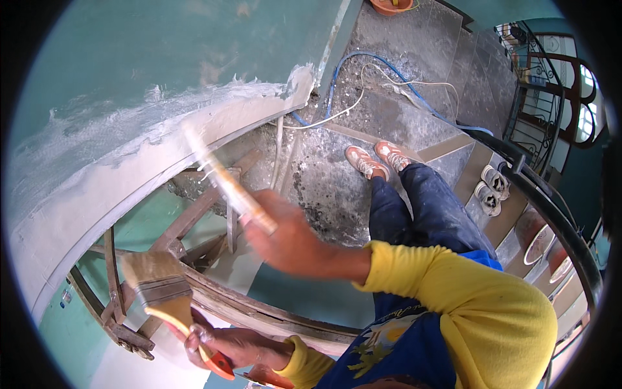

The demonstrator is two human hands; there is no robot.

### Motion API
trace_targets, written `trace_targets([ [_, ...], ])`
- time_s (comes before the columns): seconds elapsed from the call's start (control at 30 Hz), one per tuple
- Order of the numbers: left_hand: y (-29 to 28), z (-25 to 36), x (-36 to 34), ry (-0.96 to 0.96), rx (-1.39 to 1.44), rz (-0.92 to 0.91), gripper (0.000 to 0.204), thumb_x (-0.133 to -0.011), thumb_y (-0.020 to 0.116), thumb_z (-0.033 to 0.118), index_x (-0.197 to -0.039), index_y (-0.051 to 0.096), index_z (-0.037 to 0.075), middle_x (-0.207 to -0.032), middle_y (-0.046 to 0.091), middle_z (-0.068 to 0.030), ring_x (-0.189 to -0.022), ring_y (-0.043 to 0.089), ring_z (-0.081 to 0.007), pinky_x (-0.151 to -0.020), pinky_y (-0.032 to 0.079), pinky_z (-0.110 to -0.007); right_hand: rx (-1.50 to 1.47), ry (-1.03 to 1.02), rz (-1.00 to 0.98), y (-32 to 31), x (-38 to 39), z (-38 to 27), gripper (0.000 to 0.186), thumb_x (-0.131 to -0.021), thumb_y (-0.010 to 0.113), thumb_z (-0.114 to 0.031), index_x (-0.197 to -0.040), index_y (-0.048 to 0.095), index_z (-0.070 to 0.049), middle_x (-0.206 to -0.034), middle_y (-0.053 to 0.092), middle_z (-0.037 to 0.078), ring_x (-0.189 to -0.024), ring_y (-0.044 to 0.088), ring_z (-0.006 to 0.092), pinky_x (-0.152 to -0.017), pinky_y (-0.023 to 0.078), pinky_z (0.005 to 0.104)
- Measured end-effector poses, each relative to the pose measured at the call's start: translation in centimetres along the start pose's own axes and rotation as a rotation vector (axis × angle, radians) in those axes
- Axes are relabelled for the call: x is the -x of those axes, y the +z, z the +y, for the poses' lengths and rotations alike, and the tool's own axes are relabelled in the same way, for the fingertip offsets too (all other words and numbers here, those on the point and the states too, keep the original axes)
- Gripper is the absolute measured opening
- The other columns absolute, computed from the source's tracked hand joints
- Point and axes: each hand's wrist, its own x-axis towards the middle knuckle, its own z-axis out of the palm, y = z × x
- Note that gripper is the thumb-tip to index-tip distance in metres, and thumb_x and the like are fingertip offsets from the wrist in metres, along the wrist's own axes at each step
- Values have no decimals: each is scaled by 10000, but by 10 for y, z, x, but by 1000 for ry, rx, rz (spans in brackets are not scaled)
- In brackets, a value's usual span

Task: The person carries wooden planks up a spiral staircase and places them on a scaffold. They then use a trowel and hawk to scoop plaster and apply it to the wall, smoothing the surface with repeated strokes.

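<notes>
My right hand (278,236), in a yellow sleeve, is closed round a long narrow tool (223,178) smeared with white. Motion blurs the tool, and I cannot tell its exact kind. Its far end is at or just in front of the white-coated lower edge of the green wall (116,152); whether they touch I cannot tell. Lower down, my left hand (227,343) grips a wide paintbrush (162,292) by its orange handle. The pale bristles point up and away from the wall coating, over wooden framing. An orange object (267,376) shows partly below my left wrist.
A wooden ladder-like frame (194,217) stands below the wall edge. Blue hose (408,87) and white cord (353,107) cross the stained landing. Steps descend at right beside a black railing (551,194). Shoes (489,191) and buckets (538,246) stand on them. An orange basin (392,5) sits far off.
</notes>
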Motion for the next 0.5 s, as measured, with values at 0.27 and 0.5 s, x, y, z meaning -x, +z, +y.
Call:
trace_targets([
  [0.27, 33, -91, 126, -401, -210, -419, 149, -992, 651, -28, -1131, 615, -68, -1283, 664, -238, -1161, 655, -314, -1028, 521, -394, 44, 262, 241, -66, -101, 294, 318, -937, 608, -192, -1149, 708, 23, -1033, 755, 246, -1019, 730, 399, -906, 547, 456],
  [0.5, 53, -128, 193, -620, -8, -640, 140, -984, 586, -50, -1117, 621, -82, -1389, 642, -277, -1208, 658, -333, -1045, 517, -405, 31, 316, 212, -31, -146, 290, 313, -918, 635, -192, -1137, 706, 20, -1041, 748, 275, -1009, 724, 443, -890, 551, 489],
])
